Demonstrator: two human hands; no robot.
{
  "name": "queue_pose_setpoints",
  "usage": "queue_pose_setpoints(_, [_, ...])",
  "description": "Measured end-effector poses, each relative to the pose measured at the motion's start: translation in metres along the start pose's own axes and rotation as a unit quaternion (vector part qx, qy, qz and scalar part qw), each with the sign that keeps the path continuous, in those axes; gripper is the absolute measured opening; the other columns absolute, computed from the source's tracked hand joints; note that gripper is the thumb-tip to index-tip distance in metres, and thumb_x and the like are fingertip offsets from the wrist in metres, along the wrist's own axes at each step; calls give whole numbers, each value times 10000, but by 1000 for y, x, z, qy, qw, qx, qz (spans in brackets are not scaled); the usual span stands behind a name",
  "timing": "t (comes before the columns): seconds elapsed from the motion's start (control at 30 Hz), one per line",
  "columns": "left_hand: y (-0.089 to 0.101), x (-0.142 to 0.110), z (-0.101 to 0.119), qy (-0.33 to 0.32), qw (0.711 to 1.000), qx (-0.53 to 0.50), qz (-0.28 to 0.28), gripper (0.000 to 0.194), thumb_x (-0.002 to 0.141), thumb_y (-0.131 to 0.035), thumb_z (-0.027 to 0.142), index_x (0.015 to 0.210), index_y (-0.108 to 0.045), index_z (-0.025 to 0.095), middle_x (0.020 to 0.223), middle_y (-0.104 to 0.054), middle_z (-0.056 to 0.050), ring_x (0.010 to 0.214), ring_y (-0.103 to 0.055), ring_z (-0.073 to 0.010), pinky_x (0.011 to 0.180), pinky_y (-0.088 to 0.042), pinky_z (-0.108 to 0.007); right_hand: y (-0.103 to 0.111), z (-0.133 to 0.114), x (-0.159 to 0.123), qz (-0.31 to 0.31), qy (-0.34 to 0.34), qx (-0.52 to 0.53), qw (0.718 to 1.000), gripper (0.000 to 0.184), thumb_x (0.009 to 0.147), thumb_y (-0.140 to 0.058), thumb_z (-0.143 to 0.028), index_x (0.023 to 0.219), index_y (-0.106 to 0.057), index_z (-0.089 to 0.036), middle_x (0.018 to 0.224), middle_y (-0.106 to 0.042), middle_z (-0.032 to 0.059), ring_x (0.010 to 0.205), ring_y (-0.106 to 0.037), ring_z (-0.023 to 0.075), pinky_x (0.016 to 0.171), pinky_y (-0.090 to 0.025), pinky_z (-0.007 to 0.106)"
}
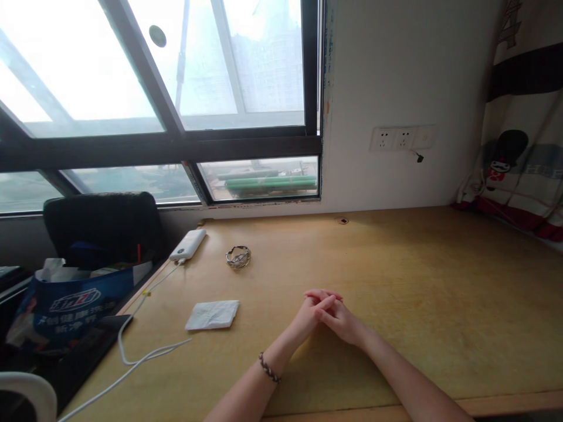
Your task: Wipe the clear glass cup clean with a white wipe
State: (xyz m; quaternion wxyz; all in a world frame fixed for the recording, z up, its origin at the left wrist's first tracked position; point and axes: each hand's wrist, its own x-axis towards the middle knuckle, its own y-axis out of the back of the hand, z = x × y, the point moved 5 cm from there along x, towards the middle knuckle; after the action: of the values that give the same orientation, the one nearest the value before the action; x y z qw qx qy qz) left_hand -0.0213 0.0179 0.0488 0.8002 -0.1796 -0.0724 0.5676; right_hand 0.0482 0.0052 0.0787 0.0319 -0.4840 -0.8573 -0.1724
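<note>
My left hand (310, 313) and my right hand (341, 319) rest on the wooden desk (417, 281), clasped together with fingers interlaced and nothing visible between them. A beaded bracelet (269, 368) circles my left wrist. Nearest to the hands, to the left, lies a folded white tissue (213, 315). Farther back on the desk sits a silver bangle (238, 257).
A white power bank (188, 244) lies near the desk's left edge, its white cable (141, 351) trailing toward me. A blue bag (70, 305) and a black chair (103, 225) stand left of the desk. Window behind, wall sockets (402, 139) and a curtain (519, 129) at right.
</note>
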Motion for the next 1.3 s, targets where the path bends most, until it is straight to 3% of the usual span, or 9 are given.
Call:
queue_pose_setpoints(0.37, [1, 0, -1, 3, 1000, 0, 5, 189, 673, -617, 311, 773, -622, 150, 820, -595, -61, 844, -556, -198, 797, -421, -313, 0, -1, 0, -1, 7, 1, 1000, 372, 832, -460, -361, 1175, -473, -218, 1149, -529, 56, 1077, -479, 177, 936, -374, 307])
queue_pose_setpoints(0.8, [-1, 0, 1, -6, 1000, 9, -3, 207, 684, -600, 310, 799, -607, 138, 835, -599, -66, 849, -554, -203, 810, -419, -350, 0, -2, -1, 2, 8, -15, 1000, 377, 834, -444, -372, 1178, -468, -218, 1156, -530, 58, 1084, -477, 183, 945, -368, 329])
queue_pose_setpoints(0.9, [-4, -5, 7, -19, 999, 46, -11, 268, 710, -573, 334, 890, -595, 137, 887, -598, -78, 871, -553, -204, 812, -423, -347, -1, -5, -2, 3, 24, -29, 999, 400, 836, -439, -367, 1206, -438, -214, 1170, -524, 65, 1091, -472, 189, 949, -363, 340])
queue_pose_setpoints(1.0, [-6, -12, 18, -62, 990, 130, -8, 425, 770, -498, 381, 1128, -498, 151, 1006, -580, -103, 934, -542, -212, 807, -423, -328, 1, -7, -3, 21, 49, -62, 997, 505, 812, -480, -367, 1273, -356, -204, 1228, -479, 88, 1117, -449, 209, 953, -358, 357])
queue_pose_setpoints(1.07, [-1, -16, 28, -97, 963, 249, 24, 490, 795, -459, 388, 1237, -399, 187, 1074, -559, -107, 896, -559, -203, 769, -429, -308, 6, -4, -3, 48, 46, -84, 994, 603, 776, -530, -378, 1305, -296, -206, 1288, -413, 108, 1086, -474, 218, 906, -405, 356])
queue_pose_setpoints(1.1, [5, -17, 34, -109, 937, 326, 55, 494, 801, -448, 385, 1255, -377, 202, 1094, -551, -109, 860, -569, -200, 747, -428, -303, 9, -2, -2, 67, 36, -93, 993, 626, 768, -540, -382, 1310, -277, -212, 1305, -388, 114, 1039, -507, 213, 862, -440, 349])
queue_pose_setpoints(1.2, [33, -20, 56, -106, 808, 555, 168, 383, 826, -398, 336, 1184, -457, 214, 1063, -556, -118, 816, -571, -211, 719, -409, -313, 23, 6, -1, 147, 6, -114, 982, 538, 801, -487, -373, 1281, -293, -228, 1266, -419, 113, 852, -582, 171, 739, -499, 327])
queue_pose_setpoints(1.3, [70, -27, 80, -29, 673, 686, 273, 264, 825, -356, 232, 986, -558, 172, 928, -565, -120, 799, -557, -228, 695, -400, -321, 34, 10, -1, 209, -2, -136, 968, 409, 827, -435, -348, 1210, -369, -222, 1154, -509, 94, 764, -592, 156, 718, -503, 332])
